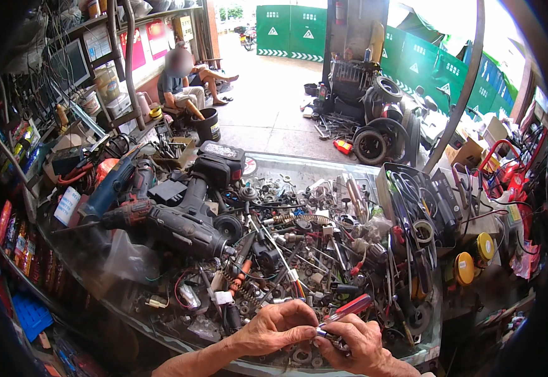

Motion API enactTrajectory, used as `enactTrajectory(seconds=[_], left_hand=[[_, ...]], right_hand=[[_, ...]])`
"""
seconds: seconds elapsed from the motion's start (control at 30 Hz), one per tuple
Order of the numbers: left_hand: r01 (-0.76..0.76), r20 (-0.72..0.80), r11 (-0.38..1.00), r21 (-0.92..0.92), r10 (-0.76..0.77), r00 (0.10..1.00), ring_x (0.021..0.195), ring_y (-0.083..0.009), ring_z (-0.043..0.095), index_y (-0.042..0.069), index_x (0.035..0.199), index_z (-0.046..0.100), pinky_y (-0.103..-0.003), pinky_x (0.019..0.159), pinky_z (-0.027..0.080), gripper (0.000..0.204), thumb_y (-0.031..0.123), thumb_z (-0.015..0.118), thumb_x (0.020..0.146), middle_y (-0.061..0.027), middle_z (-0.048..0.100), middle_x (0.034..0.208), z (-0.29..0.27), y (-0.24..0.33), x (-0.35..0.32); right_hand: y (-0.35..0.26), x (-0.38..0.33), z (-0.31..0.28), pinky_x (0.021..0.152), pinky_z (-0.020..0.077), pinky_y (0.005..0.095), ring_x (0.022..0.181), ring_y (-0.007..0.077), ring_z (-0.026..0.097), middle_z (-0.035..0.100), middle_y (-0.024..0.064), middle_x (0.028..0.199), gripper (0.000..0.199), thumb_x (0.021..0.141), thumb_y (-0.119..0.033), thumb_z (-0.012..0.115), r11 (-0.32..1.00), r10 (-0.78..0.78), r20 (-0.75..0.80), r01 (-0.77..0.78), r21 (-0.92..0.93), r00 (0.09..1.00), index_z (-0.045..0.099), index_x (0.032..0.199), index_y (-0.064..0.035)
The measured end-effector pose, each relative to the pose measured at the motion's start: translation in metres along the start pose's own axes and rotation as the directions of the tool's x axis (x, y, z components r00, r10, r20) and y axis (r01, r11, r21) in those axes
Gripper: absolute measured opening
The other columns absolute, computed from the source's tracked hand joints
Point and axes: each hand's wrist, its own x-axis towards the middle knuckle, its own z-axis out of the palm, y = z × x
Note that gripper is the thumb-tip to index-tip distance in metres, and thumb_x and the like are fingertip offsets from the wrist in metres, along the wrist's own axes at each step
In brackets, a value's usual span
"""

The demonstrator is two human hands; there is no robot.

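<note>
Head view, black drill (183, 220), screws, springs crowding hands

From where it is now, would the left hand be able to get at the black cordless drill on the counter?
Probably yes. The left hand would have to let go of the small metal part first. The black cordless drill lies uncovered up-left, with only low clutter of screws and wires between.

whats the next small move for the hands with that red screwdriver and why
Probably a short twist of the red-handled screwdriver by the right hand, while the left hand pinches the small metal part steady. The tip seems to meet the part between the fingertips, both hands are closed around it above the cluttered glass counter, and the part is too small to see clearly.
</note>
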Motion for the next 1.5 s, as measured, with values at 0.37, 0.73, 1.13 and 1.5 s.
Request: enactTrajectory(seconds=[0.37,0.73,1.13,1.5], left_hand=[[0.062,0.051,0.997,0.045,-0.064,0.997,0.069,-0.0058,0.061,0.003,0.099,0.055,-0.017,0.050,0.041,0.028,0.029,0.048,0.096,-0.0006,0.061,0.078,-0.008,-0.014,0.002],[0.010,-0.023,0.997,-0.072,-0.012,1.000,0.064,-0.0052,0.056,0.004,0.108,0.051,-0.017,0.049,0.040,0.022,0.016,0.057,0.091,-0.0025,0.061,0.084,-0.002,-0.006,0.003],[0.013,-0.172,1.000,-0.019,-0.016,0.985,0.066,-0.0102,0.063,0.000,0.098,0.056,-0.018,0.046,0.045,0.016,0.005,0.063,0.085,-0.0058,0.063,0.082,0.001,-0.003,0.009],[-0.071,-0.254,0.989,-0.128,0.036,0.967,0.069,-0.0152,0.066,-0.003,0.094,0.055,-0.020,0.044,0.048,0.017,0.005,0.066,0.083,-0.0102,0.064,0.080,-0.004,-0.009,0.009]], right_hand=[[-0.002,0.002,-0.002,0.049,0.0454,0.0344,0.067,0.0237,0.061,0.061,0.0070,0.083,0.026,0.073,-0.010,0.072,0.999,-0.052,-0.021,0.052,0.002,0.998,0.060,0.095,-0.0062],[0.014,0.001,0.003,0.042,0.0455,0.0258,0.058,0.0169,0.062,0.062,0.0063,0.077,0.037,0.064,-0.005,0.075,0.990,-0.143,-0.005,0.143,0.010,0.990,0.061,0.098,-0.0040],[0.029,-0.004,0.009,0.043,0.0402,0.0277,0.060,0.0177,0.060,0.061,0.0067,0.083,0.040,0.066,-0.008,0.074,0.987,-0.137,0.035,0.140,-0.077,0.990,0.060,0.104,-0.0042],[0.033,-0.005,0.006,0.041,0.0448,0.0285,0.057,0.0202,0.058,0.059,0.0121,0.083,0.038,0.070,-0.006,0.071,0.983,-0.166,-0.042,0.161,-0.090,0.985,0.056,0.105,0.0028]])
